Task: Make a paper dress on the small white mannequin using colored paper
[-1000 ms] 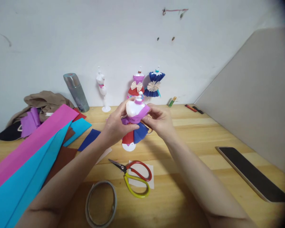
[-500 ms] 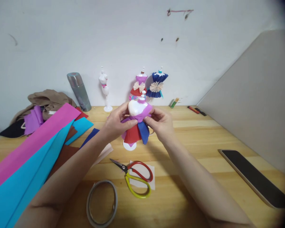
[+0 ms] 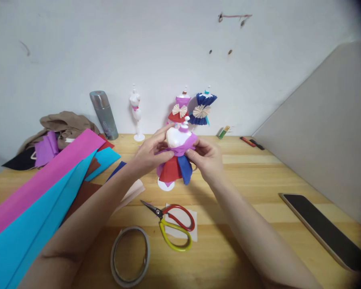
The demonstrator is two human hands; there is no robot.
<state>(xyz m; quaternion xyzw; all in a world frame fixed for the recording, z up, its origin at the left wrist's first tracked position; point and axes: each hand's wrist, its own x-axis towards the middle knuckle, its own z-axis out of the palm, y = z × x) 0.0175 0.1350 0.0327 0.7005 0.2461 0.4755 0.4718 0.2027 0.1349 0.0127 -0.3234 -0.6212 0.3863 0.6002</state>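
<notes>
White glossy mini mannequin (image 3: 179, 150) in purple, red and blue outfit, at 12 o'clock of red-and-yellow-handled metal scissors (image 3: 159, 213), clasped at 9 o'clock by half-curled left hand (image 3: 152, 153), pinched at 3 o'clock by nearly closed right hand (image 3: 207, 157)

Around the mannequin (image 3: 177, 138) as clock centre, the left hand (image 3: 153, 154) is at nine, the right hand (image 3: 208, 158) at three. On the counter (image 3: 249, 184), scissors (image 3: 160, 213) lie at six across a piece of paper (image 3: 180, 233), tape (image 3: 147, 245) at seven, a phone (image 3: 321, 230) at four. Sheets (image 3: 45, 186) spread at eight, cloth (image 3: 67, 122) behind them. A second mannequin (image 3: 136, 113) stands at ten, a flask (image 3: 104, 114) left of it; behind, a third mannequin (image 3: 183, 101) at twelve, a fourth mannequin (image 3: 202, 111) at one.
</notes>
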